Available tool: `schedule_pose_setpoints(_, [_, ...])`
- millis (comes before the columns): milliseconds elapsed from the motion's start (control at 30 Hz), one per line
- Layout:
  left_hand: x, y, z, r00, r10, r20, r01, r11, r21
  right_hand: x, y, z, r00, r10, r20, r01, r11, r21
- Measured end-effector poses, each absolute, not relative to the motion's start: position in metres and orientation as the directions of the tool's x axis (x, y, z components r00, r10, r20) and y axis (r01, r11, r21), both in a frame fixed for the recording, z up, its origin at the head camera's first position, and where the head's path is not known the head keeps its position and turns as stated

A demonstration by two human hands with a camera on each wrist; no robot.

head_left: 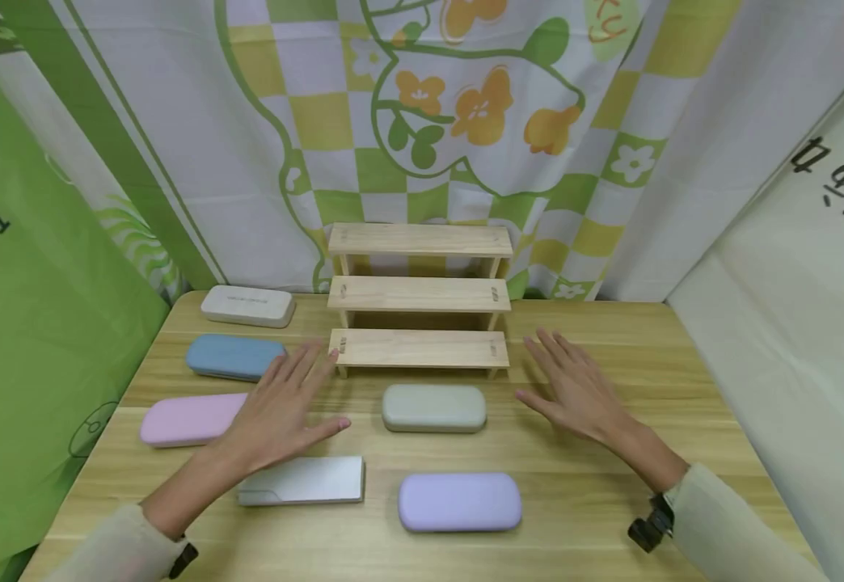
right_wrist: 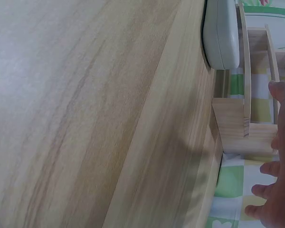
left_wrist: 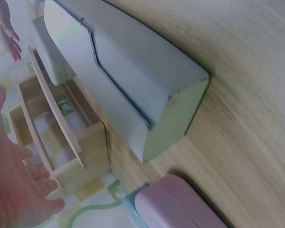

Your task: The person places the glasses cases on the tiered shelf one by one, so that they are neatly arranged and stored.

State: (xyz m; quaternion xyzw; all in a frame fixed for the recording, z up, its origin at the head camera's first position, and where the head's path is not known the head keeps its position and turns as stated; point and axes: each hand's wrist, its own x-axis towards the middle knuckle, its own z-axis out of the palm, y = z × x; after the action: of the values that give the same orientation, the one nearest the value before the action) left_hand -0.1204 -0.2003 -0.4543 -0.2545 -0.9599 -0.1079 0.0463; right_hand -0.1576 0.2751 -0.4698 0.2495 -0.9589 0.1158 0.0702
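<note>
My left hand (head_left: 280, 416) hovers with fingers spread above the glasses cases on the left, holding nothing. It partly covers a pink case (head_left: 192, 420), a blue case (head_left: 233, 356) and a silver-white case (head_left: 313, 480). To the right of the wooden rack, my right hand (head_left: 578, 392) is held over the table, its fingers extended and nothing in them. Between the hands lie a grey-green case (head_left: 433, 407) and, nearer me, a lavender case (head_left: 460, 502). A white case (head_left: 247, 305) sits at the back left.
A three-tier wooden rack (head_left: 419, 348) stands at the table's back edge against a patterned curtain (head_left: 320, 121). Green cloth (head_left: 44, 323) borders the wooden table (head_left: 597, 517) on the left, a white panel (head_left: 793, 307) on the right.
</note>
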Motion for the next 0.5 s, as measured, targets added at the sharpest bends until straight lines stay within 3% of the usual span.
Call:
schedule_pose_setpoints(267, [-0.111,-0.185,-0.456,-0.842,0.525,0.124,0.539,0.809,0.234,-0.165,0.271,-0.476,-0.837,-0.496,0.231,-0.543,0.805,-0.241])
schedule_pose_setpoints(500, [-0.103,-0.170,-0.459,-0.785,0.589,0.192,0.619,0.740,0.262,-0.175,0.269,-0.482,-0.809,-0.513,0.286,-0.584,0.756,-0.297])
